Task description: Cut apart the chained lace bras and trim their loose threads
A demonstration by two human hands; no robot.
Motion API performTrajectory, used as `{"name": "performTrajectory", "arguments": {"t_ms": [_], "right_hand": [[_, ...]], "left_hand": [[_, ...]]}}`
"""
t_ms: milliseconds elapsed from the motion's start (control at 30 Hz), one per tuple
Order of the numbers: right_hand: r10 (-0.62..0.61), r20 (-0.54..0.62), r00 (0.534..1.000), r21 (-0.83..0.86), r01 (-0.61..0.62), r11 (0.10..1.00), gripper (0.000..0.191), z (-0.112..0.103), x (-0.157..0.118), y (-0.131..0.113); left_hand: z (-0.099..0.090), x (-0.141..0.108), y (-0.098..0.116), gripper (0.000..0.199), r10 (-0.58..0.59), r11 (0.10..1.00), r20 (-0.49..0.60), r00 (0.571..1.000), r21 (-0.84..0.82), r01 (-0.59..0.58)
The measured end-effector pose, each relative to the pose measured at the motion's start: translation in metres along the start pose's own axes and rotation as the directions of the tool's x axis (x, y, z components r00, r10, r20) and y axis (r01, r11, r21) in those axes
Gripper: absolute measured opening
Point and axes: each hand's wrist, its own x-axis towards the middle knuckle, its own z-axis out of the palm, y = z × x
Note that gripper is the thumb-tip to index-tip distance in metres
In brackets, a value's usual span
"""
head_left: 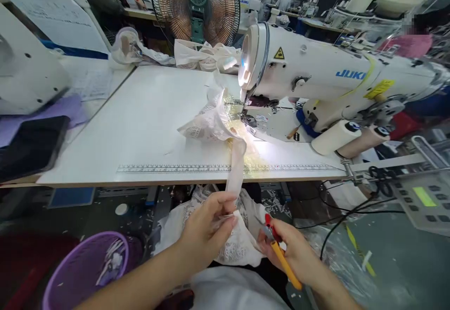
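Observation:
My left hand [213,225] is closed, fingers and thumb pinching the lower end of a white fabric strip [236,164] that hangs over the table's front edge. In my right hand [291,244] is a pair of scissors [286,265] with red and orange handles, its blades pointing left towards the cloth. White lace fabric [239,244] lies across my lap, below and between both hands. More white lace [207,122] rests on the table by the needle area of the white sewing machine [298,61], joined to the strip.
The white sewing table [147,113] has a printed ruler along its front. A phone [31,146] lies at left, above a purple basket [84,272]. Two thread cones [335,137] and a control panel [425,197] stand right. A fan [197,10] is behind; people sit farther back.

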Motion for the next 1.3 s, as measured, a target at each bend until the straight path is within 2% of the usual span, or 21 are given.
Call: {"name": "performTrajectory", "arguments": {"t_ms": [133, 200, 267, 467, 600, 700, 800, 867, 933, 1033, 1167, 1300], "right_hand": [[-0.067, -0.123, 0.990, 0.148, 0.085, 0.985, 0.012, -0.017, 0.015, -0.020], [-0.128, -0.118, 0.985, 0.213, 0.151, 0.965, 0.013, -0.020, 0.023, -0.027], [-0.145, -0.104, 0.984, 0.253, 0.167, 0.953, 0.014, -0.021, 0.031, -0.030], [-0.127, -0.064, 0.990, 0.349, 0.141, 0.926, 0.016, -0.019, 0.043, -0.029], [-0.132, -0.123, 0.984, 0.263, 0.161, 0.951, 0.011, -0.016, 0.043, -0.030], [-0.129, -0.229, 0.965, 0.150, 0.166, 0.975, 0.008, -0.012, 0.040, -0.031], [-0.144, -0.308, 0.940, 0.078, 0.176, 0.981, 0.009, -0.006, 0.038, -0.030], [-0.161, -0.319, 0.934, 0.060, 0.189, 0.980, 0.010, -0.003, 0.037, -0.030], [-0.167, -0.321, 0.932, 0.059, 0.196, 0.979, 0.010, -0.001, 0.037, -0.029], [-0.158, -0.310, 0.938, 0.103, 0.198, 0.975, 0.008, -0.001, 0.039, -0.029], [-0.130, -0.226, 0.965, 0.176, 0.172, 0.969, 0.009, -0.007, 0.042, -0.029], [-0.080, -0.179, 0.981, 0.269, 0.127, 0.955, 0.008, -0.009, 0.043, -0.026]], "left_hand": [[0.008, 0.007, 0.003, 0.030, 0.052, 0.999, 0.181, 0.982, -0.019, -0.050], [0.010, 0.011, 0.005, 0.033, 0.097, 0.995, 0.223, 0.970, -0.014, -0.097], [0.012, 0.014, 0.007, 0.036, 0.122, 0.992, 0.243, 0.962, -0.012, -0.123], [0.014, 0.020, 0.006, 0.028, 0.113, 0.993, 0.251, 0.962, -0.059, -0.101], [0.016, 0.020, -0.001, 0.026, 0.115, 0.993, 0.232, 0.966, -0.051, -0.106], [0.019, 0.016, -0.007, 0.027, 0.160, 0.978, 0.158, 0.974, 0.106, -0.178], [0.022, 0.012, -0.011, 0.022, 0.252, 0.920, 0.080, 0.964, 0.289, -0.264], [0.025, 0.012, -0.011, 0.015, 0.257, 0.912, 0.071, 0.964, 0.312, -0.266], [0.027, 0.014, -0.009, 0.011, 0.168, 0.947, 0.085, 0.982, 0.262, -0.185], [0.027, 0.019, -0.006, 0.017, -0.037, 0.997, 0.154, 0.987, 0.077, 0.025], [0.025, 0.024, -0.003, 0.017, -0.243, 0.949, 0.268, 0.932, -0.134, 0.286], [0.025, 0.026, -0.001, 0.016, -0.313, 0.914, 0.307, 0.899, -0.159, 0.373]]}}
